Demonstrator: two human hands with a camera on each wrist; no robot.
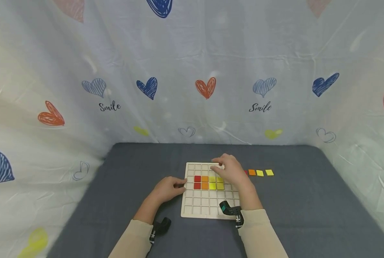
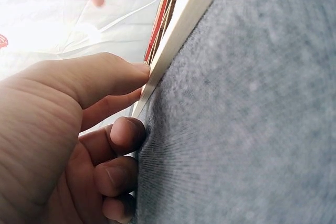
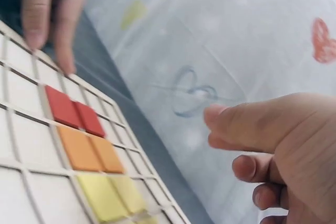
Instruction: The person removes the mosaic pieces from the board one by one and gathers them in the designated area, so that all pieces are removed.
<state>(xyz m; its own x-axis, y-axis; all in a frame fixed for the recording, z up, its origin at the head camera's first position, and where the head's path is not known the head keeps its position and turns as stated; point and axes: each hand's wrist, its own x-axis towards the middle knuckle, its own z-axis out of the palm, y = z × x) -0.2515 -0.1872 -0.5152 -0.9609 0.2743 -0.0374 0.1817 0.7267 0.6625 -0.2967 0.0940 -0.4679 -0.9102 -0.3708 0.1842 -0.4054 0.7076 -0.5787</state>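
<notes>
A pale wooden grid board [image 1: 192,211] lies flat on the table. Square tiles fill two rows near its middle: red tiles [image 3: 63,107], orange tiles [image 3: 79,149] and yellow tiles [image 3: 102,196]. At the board's left edge, my left hand [image 1: 167,189] touches the rim with thumb and index fingertip, set apart; its other fingers curl loosely below, as the left wrist view shows. My right hand [image 1: 231,171] hovers over the board's upper right part, thumb and index extended. Nothing shows between those fingertips. Its forearm covers part of the board's right side.
To the board's right, loose tiles lie in a row: an orange tile [image 1: 252,172], a yellow tile [image 1: 260,173], another yellow tile [image 1: 269,172] and a red tile partly behind the right hand. A dark grey cloth [image 1: 308,215] covers the table. Behind hangs a white curtain [image 1: 179,61] with printed hearts.
</notes>
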